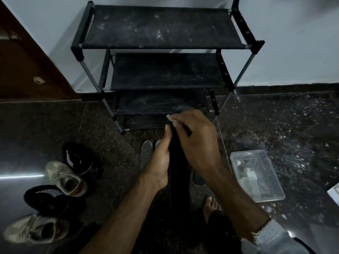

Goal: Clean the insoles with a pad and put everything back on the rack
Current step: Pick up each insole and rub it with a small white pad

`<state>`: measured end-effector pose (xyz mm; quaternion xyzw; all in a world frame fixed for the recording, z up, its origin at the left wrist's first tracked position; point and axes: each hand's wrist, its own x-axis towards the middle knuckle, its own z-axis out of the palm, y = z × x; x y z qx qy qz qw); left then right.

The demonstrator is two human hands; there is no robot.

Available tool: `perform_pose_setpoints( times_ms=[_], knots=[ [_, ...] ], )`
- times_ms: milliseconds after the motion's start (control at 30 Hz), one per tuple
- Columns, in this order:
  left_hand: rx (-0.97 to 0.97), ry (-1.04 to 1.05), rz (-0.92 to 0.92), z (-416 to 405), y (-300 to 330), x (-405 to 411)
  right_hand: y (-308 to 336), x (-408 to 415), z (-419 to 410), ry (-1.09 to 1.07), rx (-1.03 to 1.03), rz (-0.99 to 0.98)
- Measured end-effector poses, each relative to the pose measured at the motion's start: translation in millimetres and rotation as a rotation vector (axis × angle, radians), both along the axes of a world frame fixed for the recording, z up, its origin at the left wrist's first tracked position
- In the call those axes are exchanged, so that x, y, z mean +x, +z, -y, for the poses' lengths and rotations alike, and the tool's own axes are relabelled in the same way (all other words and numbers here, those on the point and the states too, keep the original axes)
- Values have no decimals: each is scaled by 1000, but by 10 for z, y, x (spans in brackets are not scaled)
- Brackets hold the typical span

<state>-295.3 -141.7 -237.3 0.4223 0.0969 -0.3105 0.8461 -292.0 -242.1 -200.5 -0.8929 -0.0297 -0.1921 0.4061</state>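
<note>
- The left hand point(157, 160) is gripping the long black foam insole point(178, 162) along its left edge, thumb pointing up, in front of the black fabric-shelved shoe rack point(161, 70).
- The right hand point(194, 142) is bending over the insole's upper part, fingers curling down onto it; a small pale bit is showing at the fingertips point(169, 118), too blurred to tell whether it is the pad.
- Two grey insoles point(145, 154) are lying on the floor just before the rack, partly hidden by the left hand.
</note>
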Motion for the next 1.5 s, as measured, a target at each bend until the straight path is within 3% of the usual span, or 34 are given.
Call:
perform_pose_setpoints(
  times_ms=[267, 467, 667, 900, 1133, 1333, 1500],
  knots=[
    [58, -82, 6, 0, -12, -12, -5, 116, 337, -173, 4, 27],
    [70, 10, 17, -26, -20, 13, -17, -13, -44, 55, -28, 41],
    [80, -66, 14, -19, -52, 14, -74, 78, 312, -189, 9, 5],
    [19, 28, 13, -67, -24, 44, -57, -98, -139, 27, 9, 53],
    [78, -45, 34, -20, -54, 13, -79, 61, 235, -160, 21, 46],
    [70, -12, 42, -30, -35, 20, -73, -9, -27, 37, -87, 105],
    [91, -84, 39, -23, -55, 8, -65, 111, 348, -169, -35, 67]
  ],
)
